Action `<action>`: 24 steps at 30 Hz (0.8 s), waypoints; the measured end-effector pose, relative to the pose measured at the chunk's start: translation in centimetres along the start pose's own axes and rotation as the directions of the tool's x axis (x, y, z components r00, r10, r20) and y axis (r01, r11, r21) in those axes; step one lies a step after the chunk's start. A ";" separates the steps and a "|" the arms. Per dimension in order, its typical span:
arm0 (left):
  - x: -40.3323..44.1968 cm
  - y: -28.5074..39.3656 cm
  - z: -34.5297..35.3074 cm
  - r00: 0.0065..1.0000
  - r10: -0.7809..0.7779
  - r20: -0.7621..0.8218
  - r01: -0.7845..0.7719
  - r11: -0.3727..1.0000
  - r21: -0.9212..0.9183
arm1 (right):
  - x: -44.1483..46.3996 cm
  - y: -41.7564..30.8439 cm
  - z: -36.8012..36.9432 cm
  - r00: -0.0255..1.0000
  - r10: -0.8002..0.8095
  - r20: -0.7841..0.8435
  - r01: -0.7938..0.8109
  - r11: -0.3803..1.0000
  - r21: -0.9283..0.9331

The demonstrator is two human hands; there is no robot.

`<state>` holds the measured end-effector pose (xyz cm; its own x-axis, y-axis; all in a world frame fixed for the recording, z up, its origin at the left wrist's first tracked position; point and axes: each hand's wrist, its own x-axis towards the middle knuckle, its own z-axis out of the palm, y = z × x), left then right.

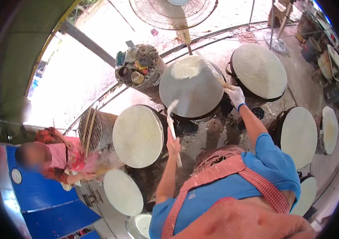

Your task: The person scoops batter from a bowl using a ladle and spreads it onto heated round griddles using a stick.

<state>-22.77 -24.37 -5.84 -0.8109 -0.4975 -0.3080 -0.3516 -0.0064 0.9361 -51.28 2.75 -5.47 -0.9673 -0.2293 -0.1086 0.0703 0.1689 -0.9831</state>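
Observation:
In front of me is a round grey griddle [191,97] with a pale patch of batter [186,68] near its far edge. My right hand [236,96], in a white glove, grips the wooden handle of a long thin spreader [222,81], whose blurred blade lies over the griddle's right side. Closed around a batter-coated wooden paddle [171,115] is my bare left hand [173,145], at the griddle's near left. The paddle's coated end points up toward the griddle rim.
Pale flatbread sheets cover several griddles around me, including one at left [137,135], one at upper right [259,71] and one at right [299,137]. A cluttered drum [141,71] and a fan [173,12] stand beyond. Another person [64,155] works at left.

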 end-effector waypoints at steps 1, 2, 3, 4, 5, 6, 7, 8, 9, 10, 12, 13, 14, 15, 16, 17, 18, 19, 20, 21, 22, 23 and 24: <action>-0.8 -1.1 0.5 0.991 0.107 -0.077 -0.112 0.992 -0.064 | -3.8 -5.3 1.1 0.958 0.285 -0.014 -0.282 0.952 0.123; -1.4 -1.0 -0.1 0.993 0.099 -0.059 -0.102 0.993 -0.052 | -3.6 -2.2 3.5 0.947 0.320 0.018 -0.318 0.933 0.169; -1.6 -0.5 -0.3 0.997 0.069 -0.037 -0.069 0.998 -0.007 | -3.7 -0.8 6.5 0.967 0.252 0.036 -0.254 0.951 0.178; -1.9 -0.4 -0.3 0.999 0.034 -0.024 -0.034 0.999 0.033 | -4.1 -0.2 8.4 0.981 0.182 0.060 -0.190 0.965 0.181; -1.7 -1.1 -0.8 1.000 0.022 -0.010 -0.021 0.999 0.044 | -4.1 -0.3 7.9 0.979 0.191 0.065 -0.200 0.964 0.178; -0.8 -2.9 -1.2 1.000 0.011 -0.017 -0.010 0.999 0.050 | -3.6 -0.5 7.0 0.995 0.012 0.100 -0.022 0.994 0.104; 0.3 -5.3 -1.7 0.990 0.143 -0.017 -0.137 0.968 0.208 | -3.6 -1.2 6.0 0.975 -0.166 0.149 0.161 0.986 0.043; -0.4 -4.0 -1.7 0.990 0.139 -0.021 -0.131 0.966 0.223 | -4.9 -5.0 3.4 0.985 0.118 0.128 -0.114 0.993 -0.040; -1.1 -2.3 -1.6 0.991 0.134 -0.025 -0.124 0.963 0.238 | -4.1 -4.4 1.0 0.958 0.267 0.108 -0.266 0.964 -0.030; -1.8 -0.7 -1.6 0.991 0.129 -0.028 -0.118 0.960 0.253 | -3.8 -4.0 -0.4 0.946 0.314 0.077 -0.323 0.931 0.173; -1.4 -1.7 -1.4 0.972 0.229 -0.054 -0.203 0.934 0.295 | -2.9 -2.8 1.0 0.921 0.387 0.032 -0.383 0.892 0.240; -1.4 -2.7 -1.7 0.971 0.232 -0.055 -0.206 0.933 0.296 | -3.1 -2.8 3.0 0.917 0.365 0.164 -0.399 0.851 0.341; -1.3 -3.6 -1.9 0.959 0.278 -0.055 -0.242 0.905 0.350 | -3.3 -1.7 5.2 0.964 0.198 0.177 -0.237 0.941 0.240; -2.0 -0.9 -1.0 0.987 0.135 -0.091 -0.100 0.942 0.321 | -3.4 -2.1 5.3 0.947 0.187 0.261 -0.246 0.945 0.218; -2.7 2.0 0.0 0.992 -0.011 -0.124 0.046 0.956 0.288 | -3.2 -2.4 5.4 0.919 0.180 0.350 -0.261 0.944 0.200; -2.6 2.4 0.5 0.991 -0.010 -0.133 0.045 0.963 0.265 | -2.4 -4.0 3.8 0.884 0.280 0.373 -0.365 0.914 0.179; -3.3 2.6 0.7 0.989 -0.014 -0.146 0.051 0.967 0.251 | -2.1 -4.9 1.4 0.833 0.381 0.401 -0.473 0.866 0.159; -3.7 3.0 0.8 0.987 0.001 -0.160 0.043 0.961 0.274 | -0.2 -3.5 -0.9 0.824 0.392 0.409 -0.482 0.864 0.144; -3.7 3.5 1.3 0.985 0.026 -0.171 0.026 0.956 0.293 | 1.2 -3.4 -2.2 0.851 0.426 0.308 -0.489 0.856 0.166; -3.9 4.1 1.5 0.988 0.010 -0.156 0.031 0.965 0.261 | 2.6 -4.7 -2.3 0.873 0.413 0.257 -0.469 0.856 0.218; -4.0 4.4 1.8 0.986 -0.001 -0.169 0.046 0.963 0.265 | 3.3 -5.3 -2.4 0.886 0.417 0.202 -0.459 0.849 0.260; -4.2 4.6 2.3 0.983 -0.013 -0.185 0.061 0.964 0.257 | 3.8 -5.5 -1.5 0.850 0.460 0.258 -0.504 0.852 0.140; -3.9 4.8 2.7 0.980 -0.016 -0.198 0.066 0.966 0.249 | 3.7 -5.0 -0.4 0.784 0.483 0.389 -0.546 0.836 0.062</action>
<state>-22.53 -20.08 -0.58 -0.6967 -0.6590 -0.2834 -0.5096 0.1768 0.8420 -55.28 1.46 -0.92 -0.6297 -0.4710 -0.6178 0.6020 0.2068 -0.7713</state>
